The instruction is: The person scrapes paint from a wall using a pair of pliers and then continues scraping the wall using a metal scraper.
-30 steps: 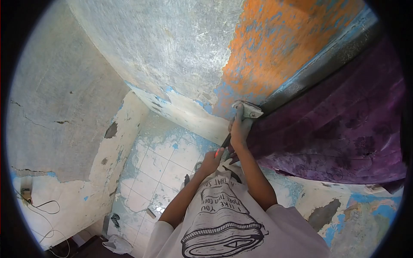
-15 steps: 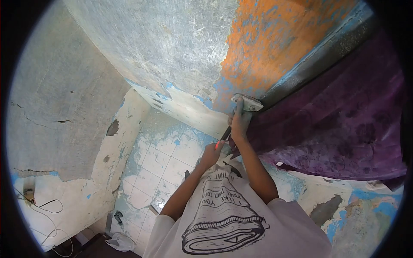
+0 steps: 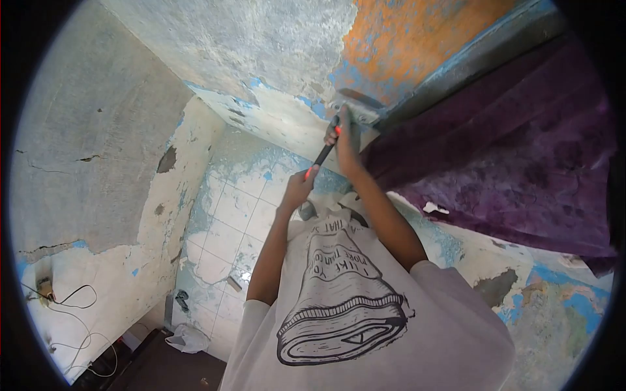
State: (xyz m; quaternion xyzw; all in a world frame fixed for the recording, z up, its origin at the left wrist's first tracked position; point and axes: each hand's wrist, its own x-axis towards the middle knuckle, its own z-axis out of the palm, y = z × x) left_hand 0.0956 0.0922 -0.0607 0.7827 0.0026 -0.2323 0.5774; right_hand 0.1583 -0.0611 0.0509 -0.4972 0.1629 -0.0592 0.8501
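head view, looking down the body toward the arms. right hand (image 3: 343, 133) is closed around the upper part of a scraper (image 3: 349, 112), fingers wrapped just below the wide blade; the blade edge lies flat against the wall (image 3: 274, 45), where bare grey plaster meets the orange paint (image 3: 417, 39). left hand (image 3: 298, 188) is closed on the lower end of the scraper's black and red handle (image 3: 321, 156). both arms are extended, both hands gripping the one tool.

just right of the blade: a dark door frame edge (image 3: 469, 62), then a purple curtain (image 3: 521, 150) hanging close to the right forearm. patches of blue paint show around the blade. below, a white tiled floor (image 3: 228, 221) with paint flakes and small debris; a cable (image 3: 72, 296) on the low wall at the left.

risks, as judged:
- blade sits near the frame, so a slip sideways could gouge the frame or snag the curtain.
- too steep an angle could dig into the plaster rather than lift paint.
- right fingers are close to the blade; a sudden release of stuck paint could jolt the hand against the wall.
- flakes fall toward face and floor, which could make footing poor.
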